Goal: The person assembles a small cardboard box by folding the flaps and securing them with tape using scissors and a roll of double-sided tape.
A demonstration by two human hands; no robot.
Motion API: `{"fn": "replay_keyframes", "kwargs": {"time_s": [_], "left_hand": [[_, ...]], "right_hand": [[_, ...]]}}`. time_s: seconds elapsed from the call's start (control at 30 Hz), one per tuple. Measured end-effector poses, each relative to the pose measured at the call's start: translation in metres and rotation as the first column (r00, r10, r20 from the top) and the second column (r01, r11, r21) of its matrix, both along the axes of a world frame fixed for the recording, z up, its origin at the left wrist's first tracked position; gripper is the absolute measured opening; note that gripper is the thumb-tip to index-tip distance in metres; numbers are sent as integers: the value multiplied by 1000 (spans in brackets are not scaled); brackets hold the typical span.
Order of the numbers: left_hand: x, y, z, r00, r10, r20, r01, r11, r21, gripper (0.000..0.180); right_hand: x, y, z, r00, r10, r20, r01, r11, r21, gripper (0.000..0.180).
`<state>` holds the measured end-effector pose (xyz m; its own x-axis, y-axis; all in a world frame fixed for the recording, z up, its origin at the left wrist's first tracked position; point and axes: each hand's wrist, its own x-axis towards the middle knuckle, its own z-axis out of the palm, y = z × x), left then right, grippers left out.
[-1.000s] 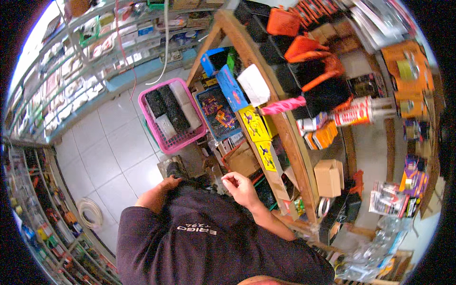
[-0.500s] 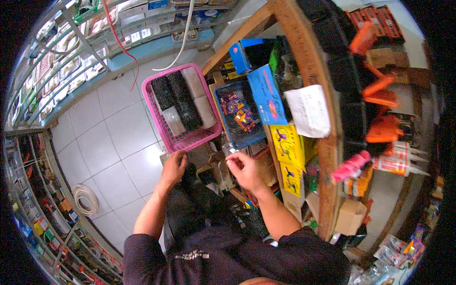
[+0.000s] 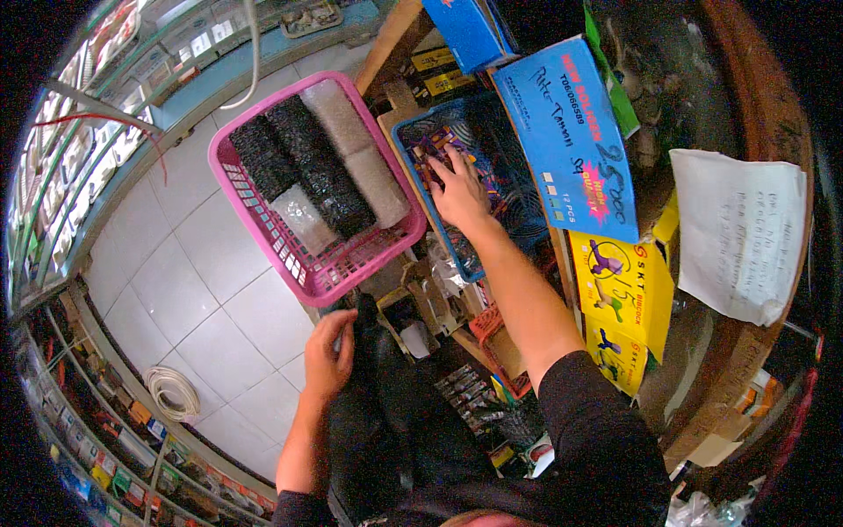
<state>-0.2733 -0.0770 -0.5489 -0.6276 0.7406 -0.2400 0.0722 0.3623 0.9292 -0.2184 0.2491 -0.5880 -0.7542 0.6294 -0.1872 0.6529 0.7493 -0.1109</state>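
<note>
My right hand (image 3: pixel 461 191) reaches into a blue plastic basket (image 3: pixel 467 263), fingers spread over small purple and orange packets (image 3: pixel 450 139). Its fingertips appear to touch them; I see nothing gripped. Beside my dark-trousered leg, my left hand (image 3: pixel 329 353) is loosely closed, fingers curled toward the thumb, with nothing visible in it. Left of the blue basket sits a pink plastic basket (image 3: pixel 235 198). It holds rolls in black wrapping (image 3: pixel 307 158) and pale bundles in clear wrapping (image 3: pixel 373 184).
Blue cardboard box (image 3: pixel 566 132) and yellow boxes (image 3: pixel 619 285) stand right of the blue basket. A handwritten paper sheet (image 3: pixel 738 233) hangs on the wooden frame. A coiled pale cable (image 3: pixel 172 393) lies on the tiled floor (image 3: pixel 189 290). Glass shelving (image 3: pixel 114 105) runs along the left.
My right hand has moved forward from near my lap into the blue basket, its fingers opening out. The left hand stays near my knee, still curled. The view has shifted closer to the baskets.
</note>
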Motion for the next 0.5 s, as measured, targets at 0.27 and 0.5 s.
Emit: {"fn": "replay_keyframes", "kwargs": {"time_s": [0.27, 0.5], "left_hand": [[22, -6, -37, 969, -217, -115, 220, 975, 19, 21], [1, 19, -36, 962, -215, -170, 219, 976, 10, 21]], "right_hand": [[28, 13, 4, 974, -68, 215, 73, 997, -16, 41], [17, 5, 7, 979, -118, 167, 84, 977, 198, 36]]}}
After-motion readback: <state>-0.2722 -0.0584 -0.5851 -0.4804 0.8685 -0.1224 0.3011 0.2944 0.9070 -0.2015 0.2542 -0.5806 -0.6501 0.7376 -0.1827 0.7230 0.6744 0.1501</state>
